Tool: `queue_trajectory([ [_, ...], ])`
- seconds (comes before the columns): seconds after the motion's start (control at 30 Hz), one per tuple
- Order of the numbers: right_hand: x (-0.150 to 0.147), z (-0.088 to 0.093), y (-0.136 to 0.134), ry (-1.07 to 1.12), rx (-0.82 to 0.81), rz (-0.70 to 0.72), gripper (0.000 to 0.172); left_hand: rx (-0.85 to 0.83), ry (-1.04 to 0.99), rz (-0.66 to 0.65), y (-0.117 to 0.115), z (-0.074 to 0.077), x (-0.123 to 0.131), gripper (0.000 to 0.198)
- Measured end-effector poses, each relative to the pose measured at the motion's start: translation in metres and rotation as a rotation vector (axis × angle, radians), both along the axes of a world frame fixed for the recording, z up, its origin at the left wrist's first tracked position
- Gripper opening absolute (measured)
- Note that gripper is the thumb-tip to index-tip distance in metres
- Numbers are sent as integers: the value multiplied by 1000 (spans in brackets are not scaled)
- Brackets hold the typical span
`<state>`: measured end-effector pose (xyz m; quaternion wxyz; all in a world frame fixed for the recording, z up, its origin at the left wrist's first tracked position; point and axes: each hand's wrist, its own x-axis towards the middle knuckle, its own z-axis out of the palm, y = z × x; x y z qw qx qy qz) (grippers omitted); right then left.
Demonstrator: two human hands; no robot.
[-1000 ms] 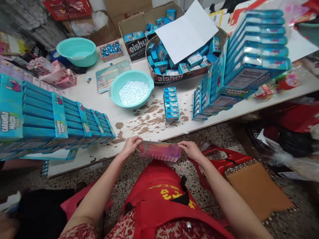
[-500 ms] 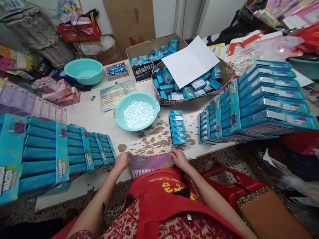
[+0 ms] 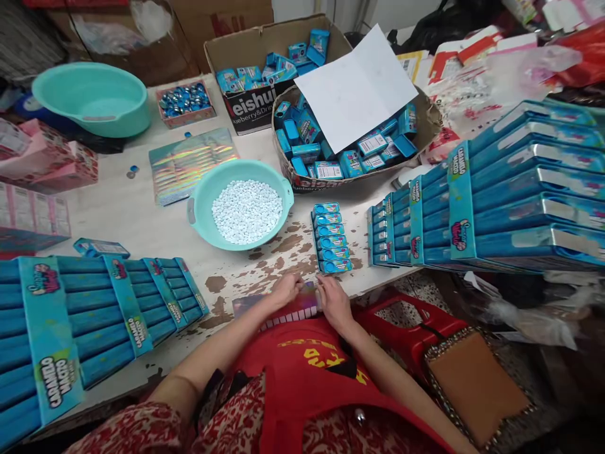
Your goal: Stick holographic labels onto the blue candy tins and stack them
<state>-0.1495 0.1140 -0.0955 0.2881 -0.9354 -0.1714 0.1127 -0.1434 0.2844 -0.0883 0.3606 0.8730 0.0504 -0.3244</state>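
Note:
A flat holographic pink display box lies at the near edge of the white table, over my red apron. My left hand rests on its top near the right end, fingers curled down onto it. Close beside it, my right hand presses on the box's right end, fingers bent. Just beyond my hands stands a short row of small blue candy boxes. A teal bowl of white pellets sits further back.
Tall stacks of blue cartons stand at left and right. Cardboard boxes of small blue packs and a white paper sheet lie at the back. An empty teal basin, holographic sheets and a red stool are also near.
The holographic box came up from my lap onto the table edge. My hands slid from its two ends toward each other and now sit side by side at its right end.

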Motion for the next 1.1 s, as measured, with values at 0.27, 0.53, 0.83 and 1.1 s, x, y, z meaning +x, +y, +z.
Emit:
queue_trajectory([
  [0.27,-14,-11,-6,-216,-256,387,49,-96,-30,97,4,-21,1,19],
  [0.53,-3,8,-15,-227,-138,451,24,-65,-5,153,2,-26,3,16],
  [0.83,15,100,-49,64,198,-64,21,-208,-220,263,-1,9,8,30],
  [1.1,36,78,-35,269,459,-375,30,-752,66,352,-28,34,18,25],
])
